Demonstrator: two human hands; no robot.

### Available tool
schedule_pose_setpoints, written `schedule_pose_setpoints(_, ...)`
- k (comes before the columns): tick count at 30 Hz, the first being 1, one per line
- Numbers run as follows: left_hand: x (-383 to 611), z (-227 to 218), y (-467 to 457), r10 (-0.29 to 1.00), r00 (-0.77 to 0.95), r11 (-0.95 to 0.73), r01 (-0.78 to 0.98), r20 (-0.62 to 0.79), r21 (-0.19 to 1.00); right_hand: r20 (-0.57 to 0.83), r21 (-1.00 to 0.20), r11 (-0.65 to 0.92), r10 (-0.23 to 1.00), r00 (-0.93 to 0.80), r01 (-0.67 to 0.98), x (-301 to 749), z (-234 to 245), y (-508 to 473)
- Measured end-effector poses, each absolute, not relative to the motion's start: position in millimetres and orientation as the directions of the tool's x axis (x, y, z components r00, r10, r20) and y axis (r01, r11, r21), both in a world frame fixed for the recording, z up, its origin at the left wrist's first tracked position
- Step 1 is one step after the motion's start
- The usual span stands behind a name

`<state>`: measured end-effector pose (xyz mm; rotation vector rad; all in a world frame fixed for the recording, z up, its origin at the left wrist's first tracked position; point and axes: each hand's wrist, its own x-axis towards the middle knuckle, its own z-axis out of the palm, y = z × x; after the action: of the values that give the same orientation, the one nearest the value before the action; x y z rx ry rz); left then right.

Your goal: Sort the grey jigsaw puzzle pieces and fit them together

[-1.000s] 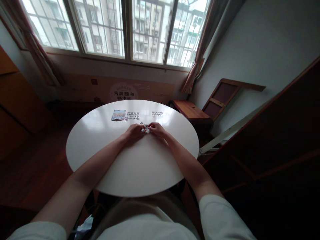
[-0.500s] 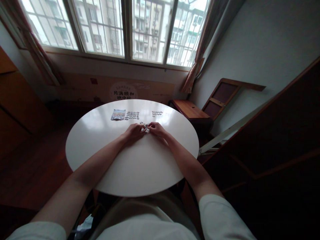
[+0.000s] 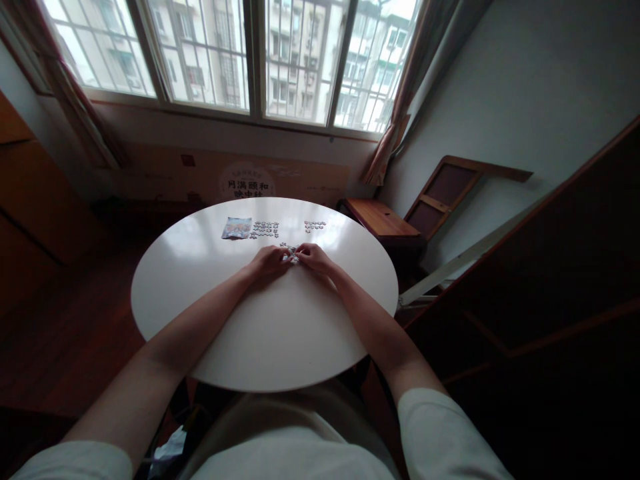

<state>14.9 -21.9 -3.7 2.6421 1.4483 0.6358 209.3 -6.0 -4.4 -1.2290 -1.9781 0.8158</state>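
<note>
Several small jigsaw puzzle pieces (image 3: 294,259) lie between my two hands on the white oval table (image 3: 280,340). My left hand (image 3: 273,259) is closed, its fingertips at the left side of these pieces. From the other side, my right hand (image 3: 311,256) pinches at the same cluster, its fingers bent together. Which piece either hand grips is too small to make out. Beyond my left hand, rows of puzzle pieces (image 3: 265,230) are laid out beside a colourful picture sheet (image 3: 237,228). A smaller group of pieces (image 3: 315,226) lies farther back to the right.
A wooden stool (image 3: 383,219) stands past the table's right edge, and a folded wooden chair (image 3: 440,193) leans by the wall. Under the barred window (image 3: 300,60) there is a printed cardboard panel (image 3: 320,175). An orange-brown cabinet (image 3: 30,200) is at the left.
Both hands stay at the small cluster of pieces with hardly any visible movement. The view has shifted very slightly.
</note>
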Motion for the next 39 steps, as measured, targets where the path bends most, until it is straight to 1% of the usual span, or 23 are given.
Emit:
schedule_pose_setpoints(15, 14.9, 0.1, -25.9, 0.82, 0.472, -0.56, 0.778, 0.323, 0.286, 0.216, -0.77, 0.377, 0.913, -0.346, 0.515, 209.7, -5.0, -5.8)
schedule_pose_setpoints(22, 14.7, -0.2, -25.1, 0.819, 0.474, -0.558, 0.79, 0.323, 0.255, 0.213, -0.769, 0.379, 0.911, -0.353, 0.514, 210.1, -5.0, -5.6)
schedule_pose_setpoints(32, 14.6, -3.6, -22.6, 0.822, 0.467, -0.555, 0.783, 0.324, 0.279, 0.225, -0.764, 0.386, 0.91, -0.348, 0.517, 208.9, -6.3, -4.4)
schedule_pose_setpoints(39, 13.7, -5.6, -20.5, 0.822, 0.469, -0.555, 0.786, 0.323, 0.271, 0.229, -0.761, 0.393, 0.907, -0.354, 0.516, 209.3, -5.4, -5.1)
